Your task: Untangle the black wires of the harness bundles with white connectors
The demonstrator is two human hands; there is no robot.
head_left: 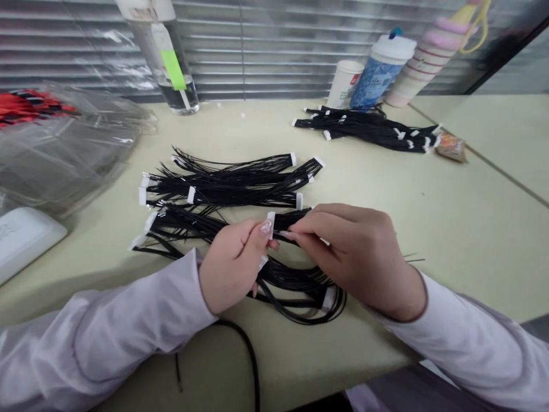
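Observation:
My left hand (pixel 235 260) pinches a small white plug connector (pixel 271 225) upright between thumb and fingers. Black wires run from that connector toward my right hand (pixel 351 252), whose thumb and forefinger are closed on a thin black wire (pixel 288 234) just right of it. Below both hands, a looped bundle of black wires (pixel 295 280) with a white connector (pixel 329 298) at its end lies on the table. Behind my left hand spreads another pile of black wire harnesses (pixel 231 186) with white connectors at both ends.
At the back right lies a further harness bundle (pixel 369 129) beside a small snack packet (pixel 452 147). A clear bottle (pixel 171 63), a white container (pixel 344 83), a blue cup (pixel 381 71) and a pink bottle (pixel 422 63) stand along the blinds. Plastic bags (pixel 64 154) and a white case (pixel 28 240) are left.

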